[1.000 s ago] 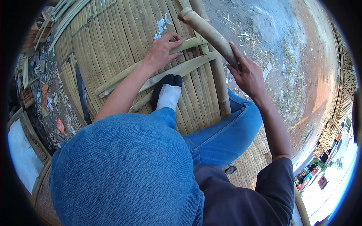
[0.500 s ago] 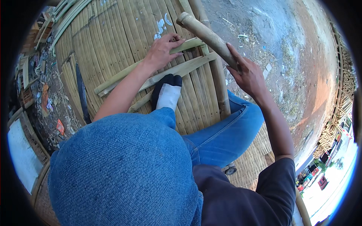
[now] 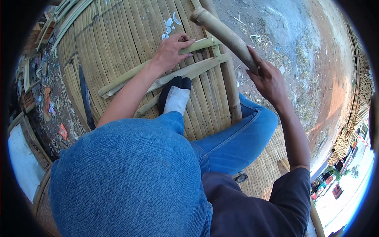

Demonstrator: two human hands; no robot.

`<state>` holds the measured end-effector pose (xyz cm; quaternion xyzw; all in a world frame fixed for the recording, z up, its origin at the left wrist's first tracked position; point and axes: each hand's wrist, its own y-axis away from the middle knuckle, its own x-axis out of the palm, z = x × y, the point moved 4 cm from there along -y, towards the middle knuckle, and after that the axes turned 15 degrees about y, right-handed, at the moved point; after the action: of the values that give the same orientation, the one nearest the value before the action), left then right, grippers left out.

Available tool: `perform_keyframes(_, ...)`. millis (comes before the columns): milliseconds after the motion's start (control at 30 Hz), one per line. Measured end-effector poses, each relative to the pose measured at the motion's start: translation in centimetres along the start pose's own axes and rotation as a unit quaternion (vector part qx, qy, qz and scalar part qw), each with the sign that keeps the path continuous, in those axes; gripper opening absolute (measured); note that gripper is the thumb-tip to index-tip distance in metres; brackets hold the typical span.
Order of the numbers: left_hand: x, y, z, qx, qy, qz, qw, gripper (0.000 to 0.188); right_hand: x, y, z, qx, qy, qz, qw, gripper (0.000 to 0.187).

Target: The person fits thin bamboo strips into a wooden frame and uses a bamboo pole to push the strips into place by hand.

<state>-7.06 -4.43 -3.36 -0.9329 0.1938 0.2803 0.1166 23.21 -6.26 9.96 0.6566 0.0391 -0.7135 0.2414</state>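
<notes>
My right hand (image 3: pixel 269 81) is closed round the near end of a thick bamboo club (image 3: pixel 227 35), which is raised and slants up to the left. Its far end hangs above the edge of the bamboo platform (image 3: pixel 130 37). My left hand (image 3: pixel 170 49) grips an upper bamboo strip (image 3: pixel 203 44), fingers curled over it. A short bamboo crosspiece (image 3: pixel 216 51) joins this strip to a lower bamboo strip (image 3: pixel 197 70) at their right ends. My foot in a black and white sock (image 3: pixel 177 98) rests against the lower strip.
A long dark blade (image 3: pixel 84 93) lies at the platform's left edge. White flakes (image 3: pixel 168 27) are scattered beyond my left hand. Bare ground (image 3: pixel 292 43) with litter is on the right. Long bamboo slats (image 3: pixel 73 19) lie at the far left. Stacked bamboo (image 3: pixel 341 148) stands far right.
My right hand and the club have shifted a little to the right, with the club's far end slightly higher. My left hand stays on the strip.
</notes>
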Motion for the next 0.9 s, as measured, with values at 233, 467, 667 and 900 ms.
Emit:
perform_keyframes(233, -0.4, -0.2, -0.1, -0.005, 0.021, -0.008, 1.000, 0.054, 0.2, 0.9, -1.5, -0.039, 0.037, -0.040, 0.998, 0.076)
perform_keyframes(467, -0.1, -0.2, 0.1, 0.010, 0.033, -0.013, 0.999, 0.057, -0.2, -0.2, -3.1, -0.041, 0.031, -0.031, 0.998, 0.080)
perform_keyframes(667, -0.1, -0.4, 0.0, -0.014, 0.025, 0.005, 1.000, 0.057, 0.5, 0.5, -3.7, -0.055, 0.091, -0.037, 0.994, 0.075)
perform_keyframes(900, -0.1, -0.2, 0.1, -0.006, 0.010, -0.005, 1.000, 0.056, 0.7, 0.8, -3.4, -0.036, 0.086, 0.000, 0.996, 0.073)
